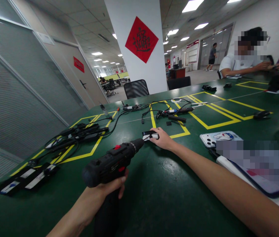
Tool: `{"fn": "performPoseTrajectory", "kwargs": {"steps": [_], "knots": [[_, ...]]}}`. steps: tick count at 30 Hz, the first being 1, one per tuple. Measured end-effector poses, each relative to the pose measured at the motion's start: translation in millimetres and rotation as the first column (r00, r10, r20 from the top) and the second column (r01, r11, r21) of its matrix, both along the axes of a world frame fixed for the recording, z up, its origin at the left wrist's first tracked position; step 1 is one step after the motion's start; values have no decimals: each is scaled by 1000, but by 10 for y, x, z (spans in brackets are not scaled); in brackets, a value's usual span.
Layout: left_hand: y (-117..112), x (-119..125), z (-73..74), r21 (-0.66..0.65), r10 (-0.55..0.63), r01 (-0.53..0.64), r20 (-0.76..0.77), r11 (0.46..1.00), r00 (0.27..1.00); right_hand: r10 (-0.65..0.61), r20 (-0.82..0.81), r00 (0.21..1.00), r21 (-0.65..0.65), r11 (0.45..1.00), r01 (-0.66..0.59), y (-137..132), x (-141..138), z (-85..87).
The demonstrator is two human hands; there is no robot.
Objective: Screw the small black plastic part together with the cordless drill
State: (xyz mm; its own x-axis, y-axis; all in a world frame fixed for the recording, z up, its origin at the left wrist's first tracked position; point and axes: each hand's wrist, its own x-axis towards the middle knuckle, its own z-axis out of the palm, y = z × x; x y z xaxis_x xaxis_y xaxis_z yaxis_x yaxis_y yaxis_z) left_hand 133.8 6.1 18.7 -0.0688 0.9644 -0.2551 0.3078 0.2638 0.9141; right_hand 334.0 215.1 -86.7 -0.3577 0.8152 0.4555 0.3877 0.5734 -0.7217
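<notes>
My left hand [101, 192] is wrapped round the handle of a black cordless drill [109, 163] with red switches. The drill points forward and right, and its thin bit ends at a small black-and-white block [147, 136] on the green table [139, 204]. Whether the bit touches the block or only lies in front of it, I cannot tell. My right hand [163, 139] grips the block's right end between thumb and fingers. Beyond it lie a small black square piece [169, 123] and a pen-shaped electric screwdriver [176, 111] with a cable.
Tangled black cables [87, 131] and flat black-and-white pieces [34, 177] lie at left. A phone [207, 140] and a larger blurred device [255, 168] lie beside my right forearm. Yellow tape [223, 124] marks boxes on the table. A person in white [235, 64] sits at far right.
</notes>
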Motion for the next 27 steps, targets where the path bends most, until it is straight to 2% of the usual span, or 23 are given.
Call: {"fn": "performPoseTrajectory", "kwargs": {"steps": [8,12,16,22,27], "knots": [[11,-16,-14,28,7,-7,19,1000,1000,-6,12,1000,-20,1000,7,-19,7,31],[15,-35,-8,1,-49,49,32,999,998,-2,4,1000,-10,1000,2,-16,13,19],[13,-23,-27,44,-17,16,37,999,999,-5,4,1000,-11,1000,5,-4,12,-1],[12,-33,-32,-13,-16,16,-13,1000,1000,-7,20,1000,-15,1000,7,-6,4,5],[11,-24,-15,1,-7,8,-14,1000,1000,-14,17,1000,-12,1000,15,-3,1,4]]}}
